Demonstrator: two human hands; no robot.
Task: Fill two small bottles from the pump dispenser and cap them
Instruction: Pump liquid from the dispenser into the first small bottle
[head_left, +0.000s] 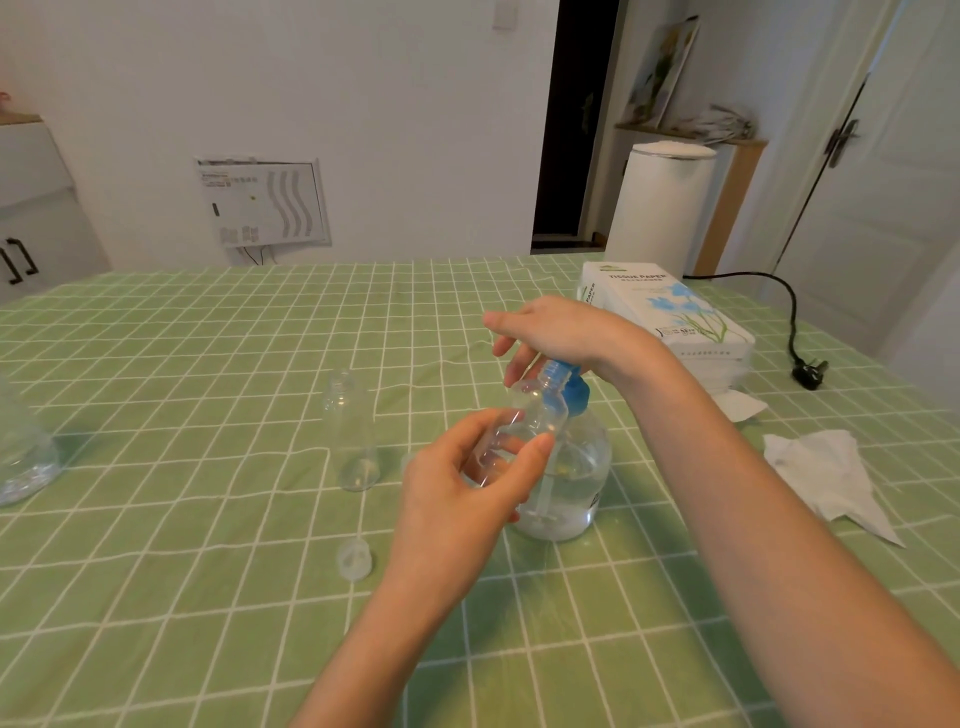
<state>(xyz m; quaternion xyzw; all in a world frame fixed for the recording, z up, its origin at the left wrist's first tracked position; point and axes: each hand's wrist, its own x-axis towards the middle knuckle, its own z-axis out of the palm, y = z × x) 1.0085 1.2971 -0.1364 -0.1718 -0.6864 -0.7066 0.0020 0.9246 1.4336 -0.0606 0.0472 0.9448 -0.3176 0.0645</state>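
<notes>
Here, in the head view, a small bottle is held up to the pump dispenser over a green checked tablecloth.

The left hand grips the small bottle with thumb and fingers curled round its lower half. It is clear plastic with a narrow threaded neck, uncapped. Its long axis leans from lower left to upper right, mouth uppermost at the nozzle of the blue pump head. The right hand rests on that pump head, fingers loose and drooping. The dispenser stands upright, part full of clear liquid. A second small bottle stands upright to the left, mouth up, and a pale cap lies nearer. A tissue pack and a crumpled tissue lie to the right.
</notes>
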